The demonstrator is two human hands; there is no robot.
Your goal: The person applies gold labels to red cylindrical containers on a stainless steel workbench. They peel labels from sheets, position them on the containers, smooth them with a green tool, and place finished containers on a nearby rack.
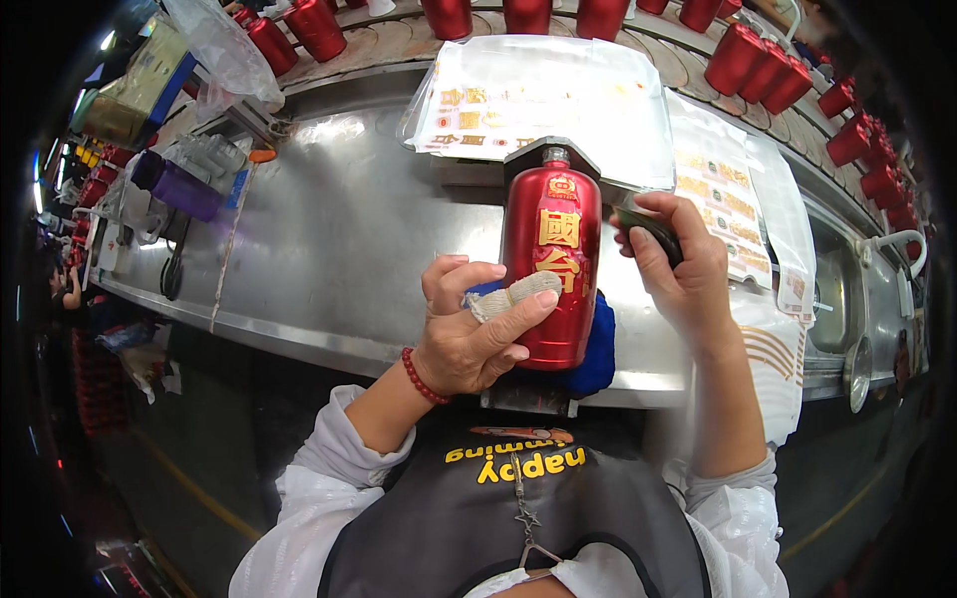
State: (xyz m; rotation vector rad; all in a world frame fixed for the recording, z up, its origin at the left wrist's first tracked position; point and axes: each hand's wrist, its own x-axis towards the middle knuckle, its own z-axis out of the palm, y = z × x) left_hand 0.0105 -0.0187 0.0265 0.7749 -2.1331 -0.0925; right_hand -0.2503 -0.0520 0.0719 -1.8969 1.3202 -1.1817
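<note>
A glossy red bottle (553, 214) with gold raised lettering lies tilted in front of me, its grey neck pointing away. Its base end rests against blue cloth (596, 349), and a dark angled support (588, 157) shows behind the neck. My left hand (478, 324) grips the bottle's lower left side, fingers bent. A beige knitted piece (513, 297), like a finger cover or rolled cloth, lies along those fingers on the bottle front. Right of the bottle, my right hand (688, 249) is closed around a dark, smooth, rounded tool (653, 234), held apart from the bottle. Its exact kind is unclear.
White sheets with gold decals (543, 90) lie beyond the bottle, with more decal sheets (718, 189) to the right. Several red bottles (763, 65) stand along a conveyor behind. A purple bottle (179, 186) is at left on the steel bench (349, 219); a sink (842, 289) is at right.
</note>
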